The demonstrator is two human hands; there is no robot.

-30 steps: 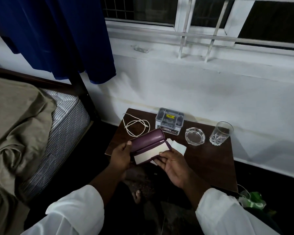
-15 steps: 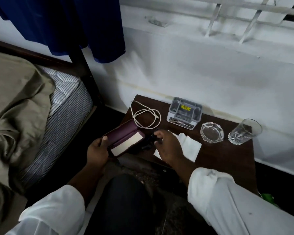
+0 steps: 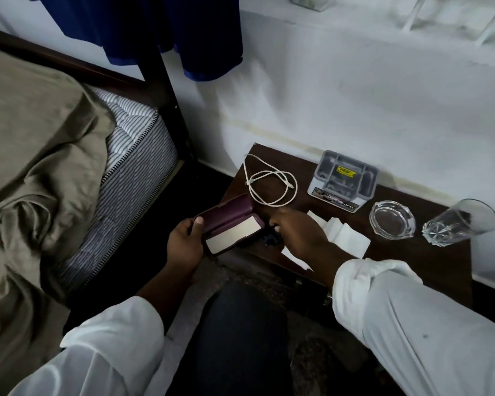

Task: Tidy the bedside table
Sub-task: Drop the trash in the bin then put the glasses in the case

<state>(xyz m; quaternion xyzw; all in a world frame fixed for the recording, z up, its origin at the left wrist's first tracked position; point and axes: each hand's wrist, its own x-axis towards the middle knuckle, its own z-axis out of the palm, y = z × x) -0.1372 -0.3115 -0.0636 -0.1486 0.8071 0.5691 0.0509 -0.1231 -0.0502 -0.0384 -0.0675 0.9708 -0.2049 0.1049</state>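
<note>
My left hand (image 3: 185, 247) holds an open purple case (image 3: 230, 222) with a pale lining, off the front left corner of the dark wooden bedside table (image 3: 423, 261). Just to its right, my right hand (image 3: 297, 234) reaches down to the table, its fingers curled around a small dark object (image 3: 272, 238); I cannot make out what the object is or how firmly it is gripped. White tissues (image 3: 343, 238) lie partly under that hand. A white cable (image 3: 269, 184) is coiled at the back left of the table.
A grey organiser box (image 3: 343, 181) stands against the wall. A glass ashtray (image 3: 392, 220) and a drinking glass (image 3: 460, 222) sit to its right. The bed with a brown sheet (image 3: 35, 167) is on the left. My knee (image 3: 240, 332) is below the table's front edge.
My right hand left the case and moved right and down onto the dark object on the table. My left hand carried the open case leftward. The camera tilted downward.
</note>
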